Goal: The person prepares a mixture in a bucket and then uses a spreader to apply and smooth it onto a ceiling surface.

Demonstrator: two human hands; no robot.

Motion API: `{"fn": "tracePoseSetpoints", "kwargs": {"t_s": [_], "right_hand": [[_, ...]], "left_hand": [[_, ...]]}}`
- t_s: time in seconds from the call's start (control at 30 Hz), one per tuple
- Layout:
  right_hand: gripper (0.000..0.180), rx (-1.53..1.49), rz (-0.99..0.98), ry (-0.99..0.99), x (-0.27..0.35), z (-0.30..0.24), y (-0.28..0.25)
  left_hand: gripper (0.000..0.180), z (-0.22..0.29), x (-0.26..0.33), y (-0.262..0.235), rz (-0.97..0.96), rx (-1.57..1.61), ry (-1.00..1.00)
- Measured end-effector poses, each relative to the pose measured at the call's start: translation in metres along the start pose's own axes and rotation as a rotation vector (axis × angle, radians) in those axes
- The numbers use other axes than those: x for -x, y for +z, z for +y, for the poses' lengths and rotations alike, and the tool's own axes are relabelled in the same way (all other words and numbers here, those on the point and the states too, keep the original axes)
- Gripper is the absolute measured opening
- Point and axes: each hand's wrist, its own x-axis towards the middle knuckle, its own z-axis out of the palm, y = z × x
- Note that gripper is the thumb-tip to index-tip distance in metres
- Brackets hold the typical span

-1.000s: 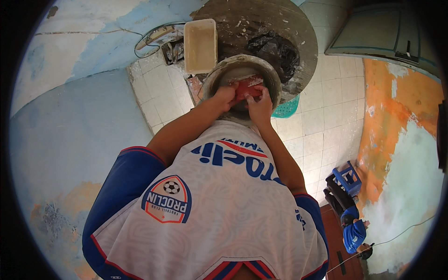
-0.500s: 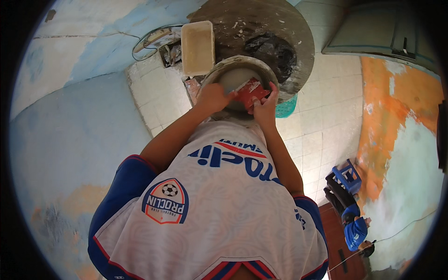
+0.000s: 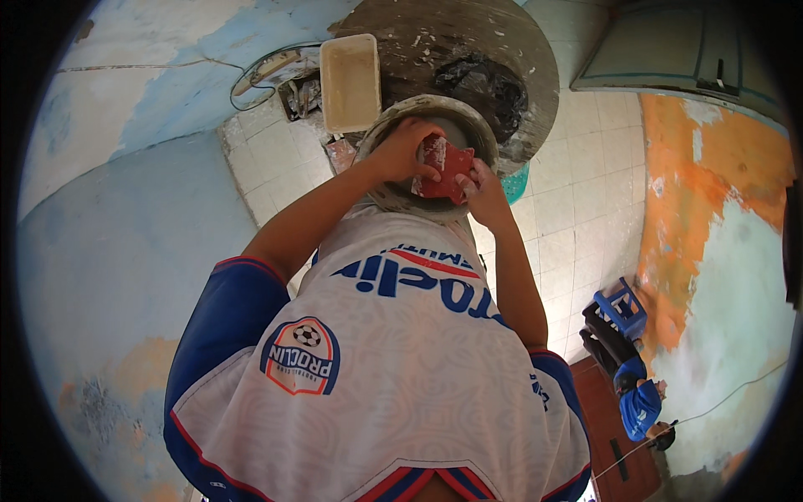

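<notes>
Left hand [image 3: 407, 153] grips red scraper [image 3: 450, 167] at left side, right hand [image 3: 487, 197] pinches right side, over bucket [image 3: 480, 134]; black bag [image 3: 493, 90] near counter's [image 3: 401, 25] right edge.

From here I see a red scraper [image 3: 452, 170] smeared white, a grey bucket [image 3: 487, 138], a beige tub [image 3: 350, 88], a brown surface [image 3: 397, 38] flecked white.

Room right of bucket [image 3: 483, 134]; tray [image 3: 350, 79] left
</notes>
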Motion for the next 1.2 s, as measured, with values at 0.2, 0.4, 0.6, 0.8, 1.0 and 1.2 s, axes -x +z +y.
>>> {"fn": "tracePoseSetpoints", "kwargs": {"t_s": [0.2, 0.4, 0.6, 0.8, 1.0, 1.2], "right_hand": [[0.031, -0.128, -0.087, 0.111, 0.002, -0.007, 0.005], [0.028, -0.104, 0.016, 0.028, 0.003, -0.004, 0.013], [0.025, -0.004, -0.014, 0.047, 0.0, -0.005, 0.007], [0.025, 0.002, 0.037, 0.032, 0.002, 0.001, 0.006], [0.024, -0.084, 0.011, 0.04, -0.006, -0.009, 0.007], [0.026, -0.155, 0.007, -0.016, -0.005, -0.005, 0.004]], "left_hand": [[0.056, -0.017, -0.007, 0.01, 0.038, 0.314, -0.325], [0.04, -0.009, 0.002, 0.0, 0.156, 0.134, -0.017], [0.044, -0.018, -0.006, -0.003, -0.02, 0.424, -0.307], [0.023, -0.013, 0.001, 0.001, 0.11, 0.094, -0.018], [0.039, -0.008, -0.007, -0.006, 0.046, 0.47, -0.353], [0.028, 0.002, 0.005, 0.011, 0.358, 0.028, 0.006]]}}
